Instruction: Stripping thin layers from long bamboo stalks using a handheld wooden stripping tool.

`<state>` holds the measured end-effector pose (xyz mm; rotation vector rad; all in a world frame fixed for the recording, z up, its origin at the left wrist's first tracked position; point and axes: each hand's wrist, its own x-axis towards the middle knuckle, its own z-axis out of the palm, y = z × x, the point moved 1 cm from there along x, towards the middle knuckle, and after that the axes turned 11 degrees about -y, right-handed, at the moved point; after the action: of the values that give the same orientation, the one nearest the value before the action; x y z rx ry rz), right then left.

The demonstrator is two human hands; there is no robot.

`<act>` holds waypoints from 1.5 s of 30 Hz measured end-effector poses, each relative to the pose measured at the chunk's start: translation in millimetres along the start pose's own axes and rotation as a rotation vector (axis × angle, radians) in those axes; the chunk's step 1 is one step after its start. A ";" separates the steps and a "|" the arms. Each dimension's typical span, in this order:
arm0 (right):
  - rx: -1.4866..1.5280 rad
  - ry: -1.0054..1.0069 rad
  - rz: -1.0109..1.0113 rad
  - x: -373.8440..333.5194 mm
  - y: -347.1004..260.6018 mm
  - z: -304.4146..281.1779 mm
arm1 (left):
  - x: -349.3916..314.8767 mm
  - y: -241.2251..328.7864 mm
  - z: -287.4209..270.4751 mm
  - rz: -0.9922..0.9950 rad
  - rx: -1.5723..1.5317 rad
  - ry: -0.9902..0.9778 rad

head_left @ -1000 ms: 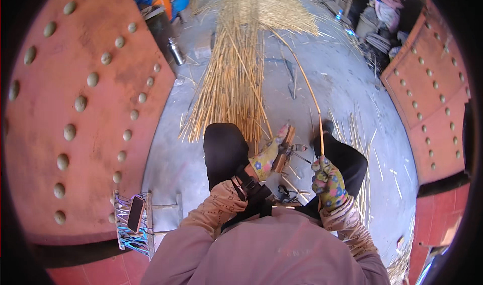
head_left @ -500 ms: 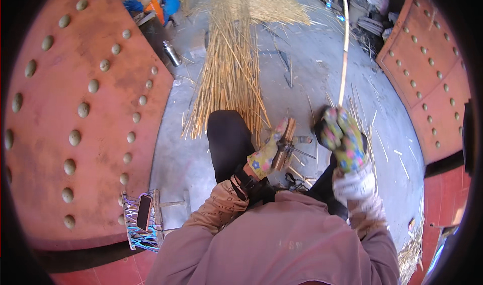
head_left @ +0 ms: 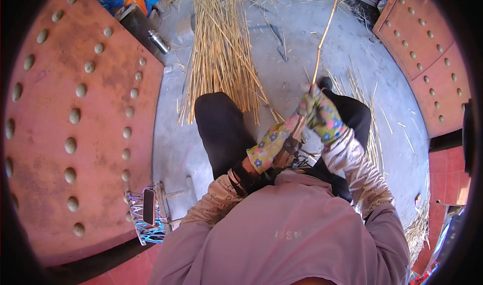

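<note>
My left hand (head_left: pixel 272 143), in a flowered glove, is wrapped round a wooden tool (head_left: pixel 287 153) with dark metal parts, low between my knees. Close beside it, my gloved right hand (head_left: pixel 326 118) is closed on a long, thin reed stalk (head_left: pixel 326 36). The stalk rises away from me toward the far right, slightly bent. Its near end meets the top of the tool, where my gloves hide the contact.
A thick bundle of reed stalks (head_left: pixel 216 58) lies beyond my left knee. Loose stalks (head_left: pixel 370 119) lie on the right. A metal bottle (head_left: pixel 159 42) and a small woven stool (head_left: pixel 146 217) bearing a phone (head_left: pixel 149 207) are left. Studded red doors (head_left: pixel 85 134) flank both sides.
My right hand has moved left and slightly away from me with the stalk, bringing it to the tool. The tool in my left hand has tilted, and my view has shifted.
</note>
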<state>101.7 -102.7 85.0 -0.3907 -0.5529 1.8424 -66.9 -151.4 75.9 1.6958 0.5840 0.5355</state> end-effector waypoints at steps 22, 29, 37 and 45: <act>-0.079 0.152 -0.071 77.0 -30.3 22.4 | 24.7 38.2 -12.4 -0.352 -0.795 0.299; 0.139 0.077 -0.144 122.4 -88.2 13.4 | 41.8 27.3 -12.2 -0.415 -0.712 0.297; -0.011 -0.297 0.040 115.8 -61.1 36.5 | 70.9 35.3 -29.9 -0.137 -0.528 0.428; -0.216 -0.429 0.163 27.7 -82.7 -34.3 | 124.3 41.9 -55.0 -0.035 -0.966 0.592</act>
<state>175.7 -47.8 101.8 -0.1840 -1.0456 2.0425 -2.4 -37.7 132.2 0.5977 0.6187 1.0939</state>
